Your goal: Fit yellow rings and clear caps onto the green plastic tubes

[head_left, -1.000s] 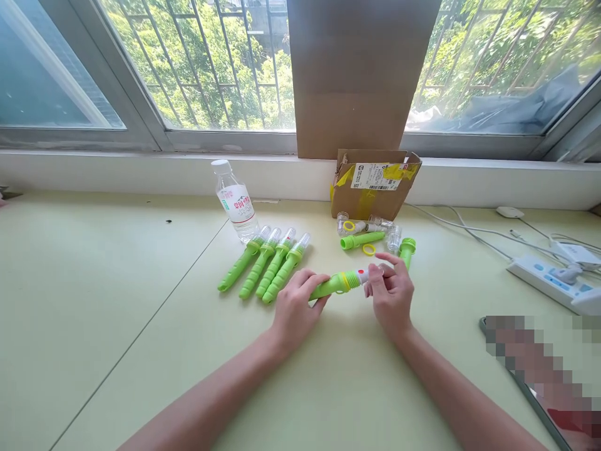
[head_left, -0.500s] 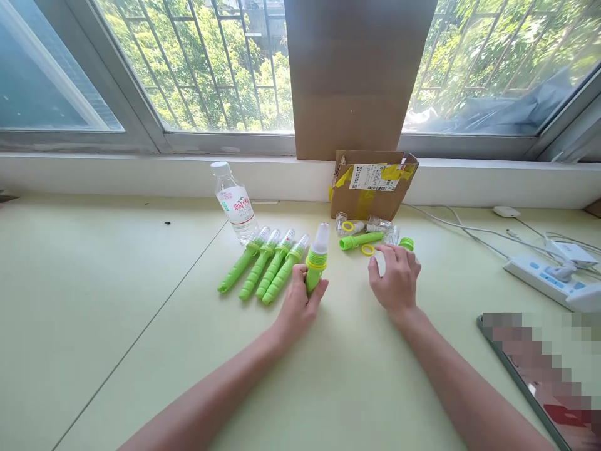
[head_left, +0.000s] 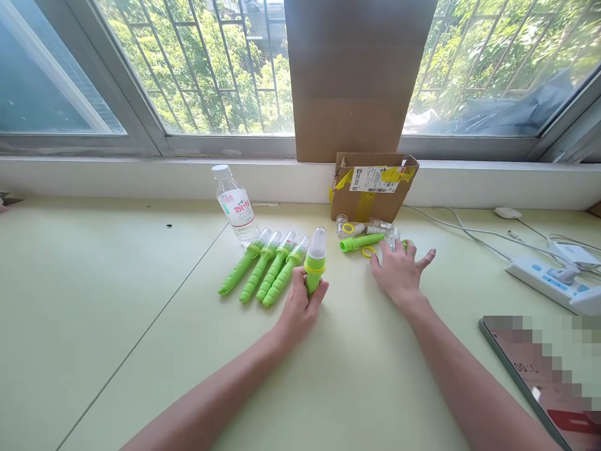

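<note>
My left hand (head_left: 303, 305) is wrapped round a green plastic handle (head_left: 314, 266), held upright. It has a threaded collar, a yellow ring and a frosted, pale nozzle-like piece on top. My right hand (head_left: 399, 269) reaches palm down with its fingers spread, over the loose parts; its fingertips partly hide a green piece (head_left: 405, 245). Close by are clear plastic caps (head_left: 393, 235), a loose yellow ring (head_left: 369, 252) and an open green handle (head_left: 361, 242) lying on its side. Left of my left hand lie several green handles with clear caps (head_left: 277, 269), side by side.
A water bottle (head_left: 236, 207) stands behind the row of handles. An opened cardboard box (head_left: 369, 203) sits against the window ledge. Cables and a power strip (head_left: 547, 282) are at the right, with a phone (head_left: 530, 382) nearer the table's front.
My right hand has opened out, its thumb and fingers now spread wider over the green piece, and has shifted slightly right. My left hand keeps hold of the green handle, almost unmoved.
</note>
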{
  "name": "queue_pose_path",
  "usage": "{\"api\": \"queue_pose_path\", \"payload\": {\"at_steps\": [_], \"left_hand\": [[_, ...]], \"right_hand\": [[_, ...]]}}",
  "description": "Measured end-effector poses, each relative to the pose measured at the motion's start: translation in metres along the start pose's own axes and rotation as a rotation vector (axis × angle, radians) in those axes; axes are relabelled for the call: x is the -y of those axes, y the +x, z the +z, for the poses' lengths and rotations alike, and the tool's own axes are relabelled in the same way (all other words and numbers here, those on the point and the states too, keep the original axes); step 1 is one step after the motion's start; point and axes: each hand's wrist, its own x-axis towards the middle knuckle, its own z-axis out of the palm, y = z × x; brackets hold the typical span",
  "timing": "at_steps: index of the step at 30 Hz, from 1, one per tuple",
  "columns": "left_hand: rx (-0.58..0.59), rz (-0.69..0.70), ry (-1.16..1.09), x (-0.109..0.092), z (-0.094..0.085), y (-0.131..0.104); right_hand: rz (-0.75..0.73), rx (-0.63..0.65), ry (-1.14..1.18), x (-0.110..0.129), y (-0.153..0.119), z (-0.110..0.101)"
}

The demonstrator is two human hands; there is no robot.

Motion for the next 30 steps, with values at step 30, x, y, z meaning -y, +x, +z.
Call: {"api": "queue_pose_path", "payload": {"at_steps": [30], "left_hand": [[-0.035, -0.015, 0.040, 0.004, 0.001, -0.002]], "right_hand": [[0.009, 0.102, -0.181, 0.001, 0.017, 0.001]]}}
